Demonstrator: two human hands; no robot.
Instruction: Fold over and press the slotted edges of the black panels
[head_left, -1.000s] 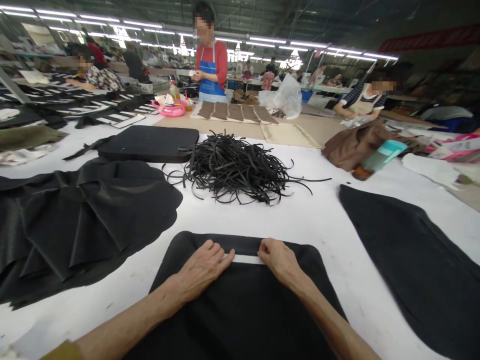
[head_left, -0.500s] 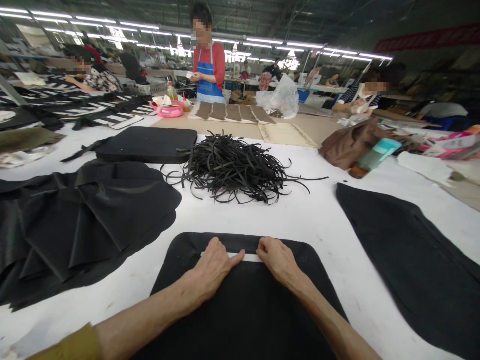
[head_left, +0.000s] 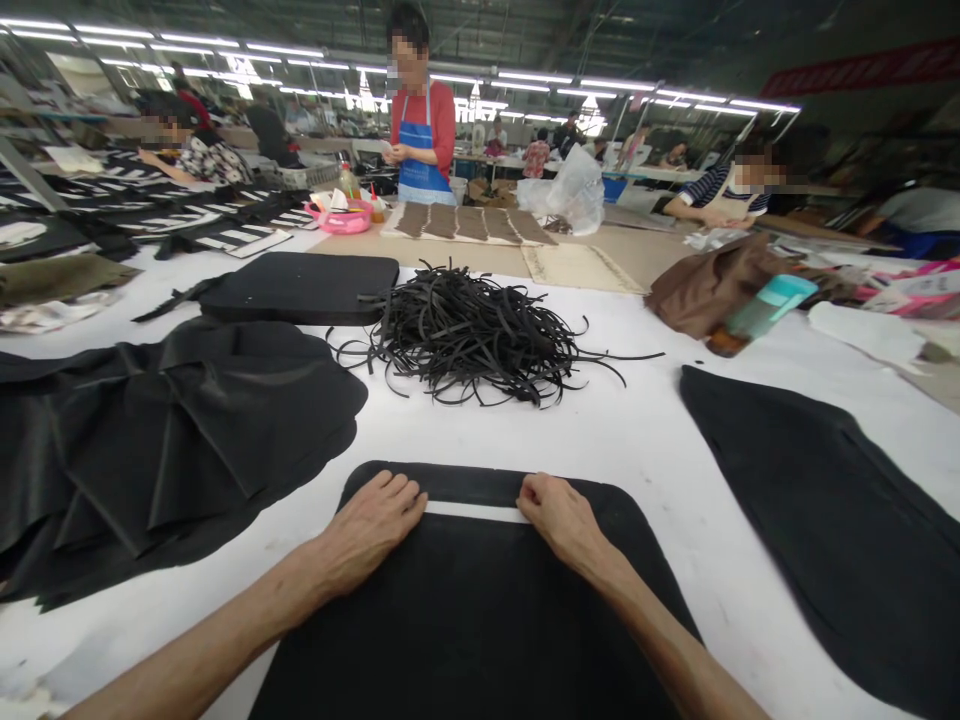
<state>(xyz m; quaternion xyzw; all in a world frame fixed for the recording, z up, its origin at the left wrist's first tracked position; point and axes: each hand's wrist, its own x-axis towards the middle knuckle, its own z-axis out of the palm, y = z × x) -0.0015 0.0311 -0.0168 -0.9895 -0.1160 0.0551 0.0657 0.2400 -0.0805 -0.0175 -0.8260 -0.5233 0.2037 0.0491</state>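
A large black panel with rounded far corners (head_left: pixel 465 610) lies on the white table in front of me. Across its far part runs a narrow white strip (head_left: pixel 476 512). At the strip's left end, my left hand (head_left: pixel 386 515) rests with its fingers curled down and close together. My right hand (head_left: pixel 559 510) pinches at the strip's right end, fingertips pressed together. Both thumbs are partly hidden. Beyond the panel lies a heap of thin black strips (head_left: pixel 480 335).
Fanned black sheets (head_left: pixel 172 430) lie to the left and another black piece (head_left: pixel 817 490) to the right. Farther back are a thick black stack (head_left: pixel 300 285), a teal-lidded bottle (head_left: pixel 769 310), a brown bag (head_left: pixel 705 285) and a pink basket (head_left: pixel 341 218). A person in a blue apron (head_left: pixel 424 140) stands behind.
My left hand has slid left along the white strip, baring more of it, and its outstretched thumb has drawn in. My right hand stays at the right end.
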